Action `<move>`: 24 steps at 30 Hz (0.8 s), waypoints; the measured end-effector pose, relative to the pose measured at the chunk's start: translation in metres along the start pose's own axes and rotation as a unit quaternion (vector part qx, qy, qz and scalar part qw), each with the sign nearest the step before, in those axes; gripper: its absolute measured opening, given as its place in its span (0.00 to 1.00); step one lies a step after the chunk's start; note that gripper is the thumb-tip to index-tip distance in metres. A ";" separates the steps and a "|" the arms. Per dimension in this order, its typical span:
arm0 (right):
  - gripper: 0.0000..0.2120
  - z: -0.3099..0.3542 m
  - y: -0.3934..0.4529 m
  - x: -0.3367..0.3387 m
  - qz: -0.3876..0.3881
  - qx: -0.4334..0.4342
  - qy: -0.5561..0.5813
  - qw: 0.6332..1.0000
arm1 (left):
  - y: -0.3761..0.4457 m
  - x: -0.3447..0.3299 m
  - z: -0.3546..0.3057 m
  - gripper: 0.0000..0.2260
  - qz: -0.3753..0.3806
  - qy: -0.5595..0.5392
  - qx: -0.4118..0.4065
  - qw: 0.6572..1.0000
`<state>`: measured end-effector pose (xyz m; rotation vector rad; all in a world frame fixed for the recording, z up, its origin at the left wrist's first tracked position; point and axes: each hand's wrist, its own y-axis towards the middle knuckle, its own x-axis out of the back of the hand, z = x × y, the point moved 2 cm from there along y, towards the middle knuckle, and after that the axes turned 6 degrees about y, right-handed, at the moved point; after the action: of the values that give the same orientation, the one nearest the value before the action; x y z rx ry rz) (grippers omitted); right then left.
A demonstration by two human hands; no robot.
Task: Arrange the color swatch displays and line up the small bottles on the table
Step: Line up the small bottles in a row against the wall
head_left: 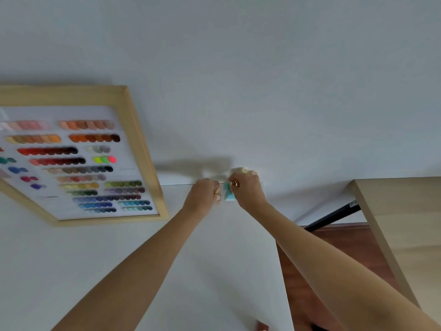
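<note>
A wooden-framed color swatch display (pixel 78 161) leans against the wall at the back left of the white table (pixel 167 271). At the table's far edge my left hand (pixel 204 195) and my right hand (pixel 247 189) are close together, fingers curled. Between them stands a small light-blue bottle (pixel 229 195), touched by both hands. A pale yellowish small bottle (pixel 241 170) shows just behind my right hand's knuckles. The image is blurred there, so the exact grip is unclear.
A light wooden table (pixel 405 223) with a black leg (pixel 334 215) stands to the right, across a gap of reddish-brown floor (pixel 322 259). A small reddish-brown object (pixel 262 327) lies at the white table's front edge. The white wall fills the background.
</note>
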<state>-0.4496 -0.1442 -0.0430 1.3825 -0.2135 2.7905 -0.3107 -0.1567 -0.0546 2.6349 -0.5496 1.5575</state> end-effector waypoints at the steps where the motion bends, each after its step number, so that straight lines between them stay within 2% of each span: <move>1: 0.10 0.002 0.001 -0.001 -0.002 -0.004 -0.027 1.000 | 0.003 0.000 -0.001 0.04 -0.008 0.005 -0.001 1.000; 4: 0.13 0.005 0.005 -0.004 -0.018 -0.020 -0.065 0.998 | 0.008 -0.001 -0.003 0.03 -0.038 0.010 0.003 0.999; 10: 0.14 0.004 0.008 -0.010 -0.043 -0.020 -0.058 0.997 | 0.011 -0.007 -0.003 0.05 -0.074 -0.023 -0.007 0.997; 14: 0.12 -0.001 0.008 -0.013 -0.046 -0.008 -0.021 0.999 | 0.006 -0.012 -0.001 0.18 -0.119 -0.028 -0.041 0.992; 18: 0.12 -0.006 0.001 -0.008 -0.052 0.037 0.017 0.998 | -0.003 -0.020 0.008 0.25 -0.171 -0.040 -0.034 0.984; 22: 0.15 -0.023 -0.015 0.000 -0.108 0.075 0.085 0.988 | -0.010 -0.035 0.016 0.39 -0.137 -0.089 0.022 0.986; 24: 0.17 -0.036 -0.024 0.003 -0.147 0.053 0.082 0.984 | -0.008 -0.043 0.018 0.41 -0.111 -0.102 0.060 0.987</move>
<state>-0.4779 -0.1158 -0.0595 1.0874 0.1348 2.6783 -0.3118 -0.1408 -0.0996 2.8475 -0.1634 1.3064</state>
